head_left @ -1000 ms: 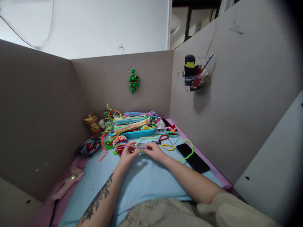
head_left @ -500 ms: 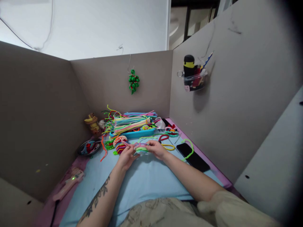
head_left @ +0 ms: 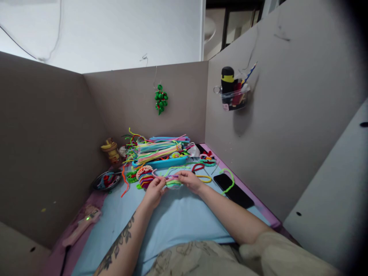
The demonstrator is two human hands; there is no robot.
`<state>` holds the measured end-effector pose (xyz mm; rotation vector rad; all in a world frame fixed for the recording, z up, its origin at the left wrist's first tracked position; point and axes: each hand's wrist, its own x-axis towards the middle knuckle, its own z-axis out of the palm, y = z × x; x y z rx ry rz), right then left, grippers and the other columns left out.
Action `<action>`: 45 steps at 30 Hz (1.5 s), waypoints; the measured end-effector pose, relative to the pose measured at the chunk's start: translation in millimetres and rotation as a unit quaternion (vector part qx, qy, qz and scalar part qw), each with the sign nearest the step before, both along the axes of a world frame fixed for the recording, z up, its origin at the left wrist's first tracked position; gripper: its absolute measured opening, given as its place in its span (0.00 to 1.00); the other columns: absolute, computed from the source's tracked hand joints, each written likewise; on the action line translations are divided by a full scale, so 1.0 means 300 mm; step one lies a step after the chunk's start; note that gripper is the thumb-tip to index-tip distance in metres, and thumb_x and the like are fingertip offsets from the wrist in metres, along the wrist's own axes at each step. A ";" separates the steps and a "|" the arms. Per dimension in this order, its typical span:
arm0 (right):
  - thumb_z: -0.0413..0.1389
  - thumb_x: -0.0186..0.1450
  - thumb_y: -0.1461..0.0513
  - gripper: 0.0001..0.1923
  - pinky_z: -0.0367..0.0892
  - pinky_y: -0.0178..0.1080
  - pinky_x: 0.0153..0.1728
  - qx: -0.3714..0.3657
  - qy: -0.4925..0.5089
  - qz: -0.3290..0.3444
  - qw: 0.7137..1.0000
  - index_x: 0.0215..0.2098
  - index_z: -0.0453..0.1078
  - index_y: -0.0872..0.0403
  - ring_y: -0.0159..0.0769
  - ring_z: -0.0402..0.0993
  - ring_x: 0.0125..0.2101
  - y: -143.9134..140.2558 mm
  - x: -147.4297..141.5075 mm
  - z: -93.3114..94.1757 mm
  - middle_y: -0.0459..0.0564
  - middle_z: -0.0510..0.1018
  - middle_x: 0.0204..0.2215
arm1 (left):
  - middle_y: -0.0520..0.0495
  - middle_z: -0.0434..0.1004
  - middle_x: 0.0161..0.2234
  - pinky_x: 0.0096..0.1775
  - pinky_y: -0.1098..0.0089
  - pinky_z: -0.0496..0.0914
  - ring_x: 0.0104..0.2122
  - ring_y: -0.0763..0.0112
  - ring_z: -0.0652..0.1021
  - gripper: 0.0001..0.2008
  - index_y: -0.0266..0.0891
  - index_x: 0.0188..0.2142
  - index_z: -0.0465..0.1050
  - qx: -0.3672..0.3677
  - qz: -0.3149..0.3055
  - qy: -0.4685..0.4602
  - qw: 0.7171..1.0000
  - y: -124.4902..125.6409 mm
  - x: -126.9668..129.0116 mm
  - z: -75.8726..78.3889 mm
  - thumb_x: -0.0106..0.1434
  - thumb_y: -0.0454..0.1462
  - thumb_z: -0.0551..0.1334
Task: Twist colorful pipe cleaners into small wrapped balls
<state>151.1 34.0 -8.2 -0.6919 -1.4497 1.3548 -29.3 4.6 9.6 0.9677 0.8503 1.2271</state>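
Between my two hands is a small striped piece of bent pipe cleaners (head_left: 173, 184), pale green and mint with purple and pink along its top edge. My left hand (head_left: 154, 191) pinches its left end, where a pink pipe cleaner end (head_left: 153, 172) curls up beyond the fingers. My right hand (head_left: 189, 181) has its fingers closed on the purple pipe cleaner (head_left: 171, 177) at the upper right. Fingers cover parts of the piece. Just left of it lies a rainbow-striped pipe cleaner piece (head_left: 145, 180) with a peach, bumpy rim.
Bundled pipe cleaners (head_left: 159, 149) fill a blue tray (head_left: 163, 164) at the back. A black phone (head_left: 234, 191) lies right, under a green pipe cleaner (head_left: 231, 179). At left are a dark bowl (head_left: 99, 183), a cup (head_left: 112, 153) and a pink glue gun (head_left: 83, 226). Grey panels enclose the table.
The pink end by my left fingers now curls upward where it lay straighter before. My hands keep nearly the same place, and the whole view has shifted slightly.
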 end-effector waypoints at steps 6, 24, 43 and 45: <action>0.63 0.50 0.53 0.16 0.63 0.35 0.33 -0.010 -0.015 0.006 1.000 0.31 0.73 0.57 0.31 0.68 0.28 -0.007 -0.003 0.007 0.46 0.74 0.27 | 0.50 0.73 0.27 0.33 0.71 0.69 0.29 0.72 0.74 0.19 0.36 0.29 0.68 0.049 0.040 0.072 0.995 0.013 0.016 -0.039 0.46 0.47 0.68; 0.61 0.50 0.58 0.10 0.61 0.38 0.40 0.007 0.022 -0.103 0.994 0.21 0.69 0.57 0.34 0.68 0.33 0.006 0.006 0.022 0.48 0.73 0.31 | 0.50 0.72 0.30 0.32 0.74 0.69 0.31 0.75 0.73 0.15 0.37 0.30 0.70 -0.015 0.080 -0.050 0.995 0.035 -0.020 -0.028 0.45 0.41 0.70; 0.63 0.51 0.58 0.08 0.61 0.40 0.44 0.042 -0.021 -0.105 0.993 0.24 0.72 0.55 0.37 0.69 0.40 0.059 0.096 0.027 0.50 0.73 0.37 | 0.52 0.74 0.27 0.32 0.73 0.74 0.29 0.75 0.77 0.03 0.39 0.35 0.70 -0.048 0.042 -0.198 0.978 0.065 -0.086 -0.008 0.60 0.32 0.58; 0.62 0.51 0.58 0.08 0.62 0.40 0.44 0.063 -0.035 -0.108 0.992 0.24 0.72 0.55 0.38 0.69 0.40 0.058 0.098 0.030 0.51 0.73 0.37 | 0.52 0.72 0.25 0.31 0.73 0.74 0.26 0.76 0.76 0.05 0.36 0.36 0.70 -0.067 0.035 -0.152 0.986 0.064 -0.081 -0.016 0.60 0.31 0.59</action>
